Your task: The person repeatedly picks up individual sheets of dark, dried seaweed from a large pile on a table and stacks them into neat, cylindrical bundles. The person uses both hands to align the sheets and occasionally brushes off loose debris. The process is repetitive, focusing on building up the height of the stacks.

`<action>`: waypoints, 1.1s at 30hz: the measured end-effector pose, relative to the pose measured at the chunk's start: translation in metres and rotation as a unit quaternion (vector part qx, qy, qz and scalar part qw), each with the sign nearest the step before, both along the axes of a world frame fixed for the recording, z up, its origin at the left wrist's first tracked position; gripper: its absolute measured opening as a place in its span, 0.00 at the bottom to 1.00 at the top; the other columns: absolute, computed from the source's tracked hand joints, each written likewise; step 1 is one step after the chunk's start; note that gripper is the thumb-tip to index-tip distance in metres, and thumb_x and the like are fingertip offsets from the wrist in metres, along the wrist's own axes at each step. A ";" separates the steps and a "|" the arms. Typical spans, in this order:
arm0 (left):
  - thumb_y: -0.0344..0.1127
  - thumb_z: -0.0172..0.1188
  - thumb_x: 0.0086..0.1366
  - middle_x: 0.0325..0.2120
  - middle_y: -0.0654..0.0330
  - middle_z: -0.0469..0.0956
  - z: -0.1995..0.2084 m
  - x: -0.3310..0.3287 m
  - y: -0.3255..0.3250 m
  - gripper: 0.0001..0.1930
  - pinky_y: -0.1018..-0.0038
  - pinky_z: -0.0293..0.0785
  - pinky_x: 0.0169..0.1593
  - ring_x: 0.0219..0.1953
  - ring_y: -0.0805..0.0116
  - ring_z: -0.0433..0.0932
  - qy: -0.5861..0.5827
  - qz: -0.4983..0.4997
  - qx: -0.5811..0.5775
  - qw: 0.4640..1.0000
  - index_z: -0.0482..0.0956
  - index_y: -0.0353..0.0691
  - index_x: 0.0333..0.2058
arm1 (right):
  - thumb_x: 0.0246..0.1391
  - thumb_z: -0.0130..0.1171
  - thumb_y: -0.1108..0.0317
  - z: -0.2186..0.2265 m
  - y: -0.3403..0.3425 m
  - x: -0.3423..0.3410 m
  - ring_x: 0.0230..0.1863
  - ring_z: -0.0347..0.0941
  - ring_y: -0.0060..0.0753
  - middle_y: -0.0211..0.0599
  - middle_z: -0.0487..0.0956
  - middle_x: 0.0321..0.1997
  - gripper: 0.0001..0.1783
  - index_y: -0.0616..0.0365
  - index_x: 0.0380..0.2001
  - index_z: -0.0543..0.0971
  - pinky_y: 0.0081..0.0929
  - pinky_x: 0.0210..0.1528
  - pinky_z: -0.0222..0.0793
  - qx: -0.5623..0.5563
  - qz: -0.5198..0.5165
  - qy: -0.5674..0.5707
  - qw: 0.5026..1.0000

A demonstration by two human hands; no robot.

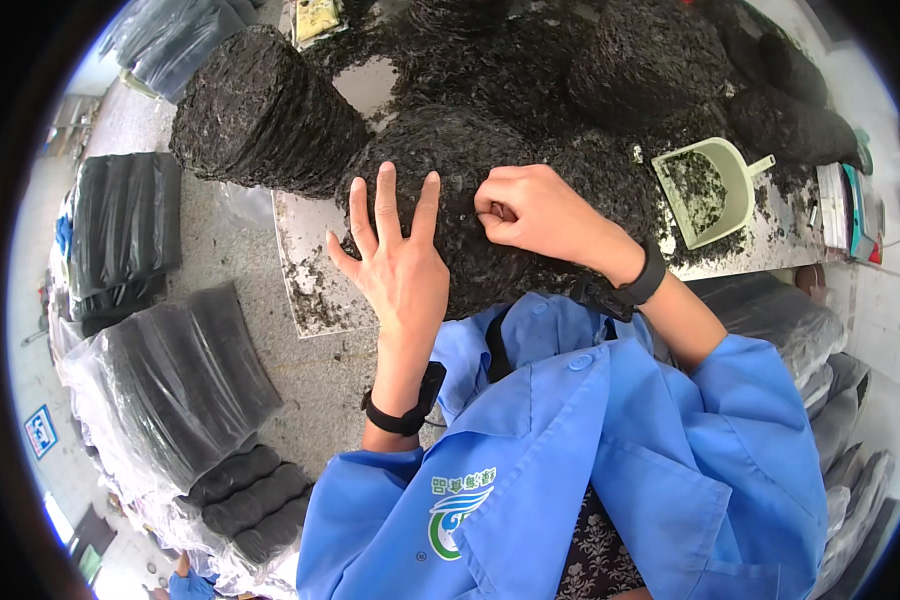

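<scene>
The lower side of the dark, flaky round stack [450, 140] is hidden by the person's hands and blue coat [570, 450]; it lies on the pale table [355, 312], right in front of the body. The left hand [400, 270] is released, its fingers spread across the near left part of the stack, palm down. The right hand [545, 212] is curled, thumb drawn toward the fingertips at the stack's surface; a brownish bit perhaps shows between them, but whether it grips anything I cannot tell, since the knuckles cover the spot.

Along the upper edge, more dark stacks [650, 65] are cut off or merge with loose black flakes, so their borders are hard to make out. A tilted ridged stack [260, 115] stands just beside at the left, crowding that side. To the right, a light green dustpan [740, 190] holding flakes takes up table space. Film-wrapped dark bundles [185, 375] lie left of the table, and more wrapped bundles [770, 315] show below its right edge, partly covered by the coat. At bottom left, another person's blue sleeve [188, 584] is barely in view.
</scene>
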State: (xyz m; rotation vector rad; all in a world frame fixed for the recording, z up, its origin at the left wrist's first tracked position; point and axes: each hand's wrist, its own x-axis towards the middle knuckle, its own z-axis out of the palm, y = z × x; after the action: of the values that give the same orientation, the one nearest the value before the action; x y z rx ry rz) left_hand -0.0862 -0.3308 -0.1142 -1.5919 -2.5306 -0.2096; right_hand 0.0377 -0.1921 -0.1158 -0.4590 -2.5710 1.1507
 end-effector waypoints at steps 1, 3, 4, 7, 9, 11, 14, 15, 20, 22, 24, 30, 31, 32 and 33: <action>0.24 0.53 0.55 0.64 0.64 0.55 0.002 0.000 0.000 0.32 0.41 0.47 0.59 0.67 0.57 0.50 -0.006 0.000 -0.003 1.000 0.69 0.65 0.57 | 0.38 0.59 0.73 -0.001 0.003 0.003 0.22 0.72 0.34 0.37 0.74 0.20 0.04 0.62 0.21 0.76 0.26 0.26 0.67 -0.097 -0.028 0.028 0.995; 0.24 0.53 0.55 0.64 0.64 0.55 0.005 0.002 0.003 0.32 0.41 0.47 0.59 0.66 0.57 0.50 -0.004 0.000 -0.012 1.000 0.69 0.65 0.57 | 0.41 0.61 0.73 -0.010 0.007 0.010 0.22 0.72 0.27 0.36 0.73 0.21 0.06 0.63 0.25 0.78 0.24 0.26 0.67 -0.205 -0.071 0.035 0.975; 0.24 0.53 0.55 0.64 0.64 0.55 0.006 0.004 0.005 0.32 0.42 0.47 0.59 0.66 0.57 0.50 -0.003 -0.001 -0.016 1.000 0.69 0.65 0.57 | 0.42 0.61 0.73 -0.013 0.008 0.013 0.22 0.71 0.26 0.36 0.73 0.21 0.06 0.63 0.26 0.78 0.23 0.26 0.67 -0.239 -0.085 0.036 0.967; 0.24 0.53 0.54 0.64 0.64 0.56 0.009 0.010 0.011 0.32 0.42 0.47 0.59 0.66 0.57 0.51 0.006 -0.001 -0.018 1.000 0.69 0.65 0.56 | 0.47 0.62 0.71 -0.010 0.008 0.017 0.24 0.71 0.28 0.35 0.74 0.26 0.06 0.63 0.27 0.78 0.24 0.27 0.67 -0.110 -0.031 0.056 0.992; 0.24 0.53 0.54 0.64 0.64 0.56 0.008 0.014 0.016 0.32 0.42 0.47 0.59 0.66 0.57 0.51 0.023 0.000 -0.024 0.999 0.69 0.65 0.56 | 0.47 0.62 0.69 -0.020 0.011 0.017 0.27 0.72 0.35 0.37 0.74 0.27 0.08 0.63 0.29 0.77 0.28 0.29 0.68 0.001 -0.003 0.072 0.997; 0.24 0.53 0.54 0.63 0.64 0.56 0.008 0.017 0.022 0.32 0.42 0.48 0.59 0.66 0.57 0.52 0.038 0.003 -0.029 0.999 0.70 0.65 0.56 | 0.46 0.62 0.65 -0.017 0.011 0.017 0.32 0.72 0.43 0.41 0.71 0.26 0.11 0.62 0.28 0.75 0.34 0.32 0.70 0.072 0.015 0.051 0.996; 0.24 0.54 0.54 0.63 0.65 0.57 0.006 0.025 0.030 0.32 0.42 0.47 0.59 0.66 0.58 0.52 0.054 0.007 -0.030 0.998 0.70 0.65 0.56 | 0.44 0.61 0.69 -0.024 0.004 0.014 0.26 0.71 0.44 0.41 0.67 0.22 0.09 0.60 0.21 0.72 0.35 0.29 0.71 0.161 -0.005 0.043 0.986; 0.24 0.53 0.54 0.63 0.65 0.57 0.006 0.023 0.032 0.32 0.42 0.47 0.60 0.66 0.58 0.52 0.052 0.010 -0.030 0.998 0.70 0.65 0.56 | 0.48 0.61 0.68 -0.023 0.013 0.017 0.23 0.73 0.33 0.36 0.72 0.21 0.09 0.62 0.22 0.75 0.28 0.25 0.72 0.224 0.029 0.077 0.971; 0.21 0.49 0.50 0.62 0.64 0.59 0.015 0.023 0.041 0.34 0.51 0.51 0.61 0.66 0.58 0.54 0.050 0.005 -0.019 0.999 0.70 0.62 0.56 | 0.56 0.58 0.70 -0.032 0.068 0.095 0.22 0.69 0.17 0.30 0.75 0.23 0.09 0.67 0.32 0.78 0.16 0.24 0.67 -0.481 -0.177 0.179 0.840; 0.21 0.47 0.48 0.62 0.63 0.60 0.016 0.021 0.039 0.35 0.56 0.52 0.62 0.65 0.57 0.55 0.054 0.007 -0.015 0.998 0.71 0.59 0.57 | 0.56 0.57 0.70 -0.058 0.095 0.159 0.26 0.71 0.19 0.32 0.76 0.27 0.09 0.66 0.37 0.77 0.17 0.28 0.69 -0.498 -0.306 0.192 0.788; 0.22 0.48 0.50 0.63 0.65 0.59 0.011 0.020 0.034 0.34 0.52 0.51 0.61 0.66 0.58 0.54 0.027 -0.006 0.012 1.000 0.71 0.61 0.56 | 0.56 0.58 0.70 -0.102 0.129 0.233 0.27 0.73 0.21 0.32 0.77 0.28 0.10 0.66 0.37 0.78 0.19 0.30 0.72 -0.427 -0.458 0.201 0.754; 0.21 0.43 0.50 0.63 0.63 0.60 0.009 0.027 0.041 0.35 0.59 0.52 0.62 0.65 0.57 0.56 0.070 -0.027 0.013 0.997 0.71 0.58 0.57 | 0.53 0.62 0.65 -0.198 0.217 0.404 0.24 0.79 0.36 0.43 0.80 0.25 0.15 0.72 0.33 0.78 0.34 0.25 0.74 -0.294 -0.625 0.011 0.723; 0.22 0.43 0.50 0.63 0.63 0.60 0.010 0.028 0.041 0.34 0.59 0.51 0.62 0.65 0.57 0.56 0.067 -0.030 0.014 0.997 0.71 0.58 0.57 | 0.54 0.61 0.65 -0.189 0.216 0.404 0.24 0.79 0.39 0.44 0.79 0.22 0.14 0.69 0.32 0.77 0.35 0.25 0.73 -0.158 -0.593 -0.146 0.776; 0.22 0.43 0.50 0.63 0.62 0.60 0.010 0.028 0.040 0.34 0.59 0.51 0.63 0.65 0.56 0.56 0.066 -0.030 0.016 0.997 0.71 0.58 0.57 | 0.54 0.59 0.65 -0.175 0.214 0.398 0.24 0.78 0.41 0.46 0.78 0.20 0.12 0.66 0.32 0.77 0.35 0.26 0.73 -0.013 -0.528 -0.292 0.798; 0.22 0.43 0.50 0.62 0.62 0.60 0.011 0.027 0.041 0.34 0.59 0.51 0.63 0.65 0.56 0.56 0.066 -0.029 0.012 0.997 0.71 0.58 0.57 | 0.52 0.59 0.66 -0.182 0.209 0.402 0.24 0.75 0.52 0.44 0.75 0.15 0.09 0.61 0.28 0.75 0.42 0.26 0.71 0.205 -0.480 -0.289 0.803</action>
State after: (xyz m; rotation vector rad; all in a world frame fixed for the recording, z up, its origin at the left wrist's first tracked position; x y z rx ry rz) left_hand -0.0596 -0.2900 -0.1034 -1.6155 -2.3772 -0.1371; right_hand 0.4393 0.0170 -0.2976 -1.9165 -2.2788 0.0693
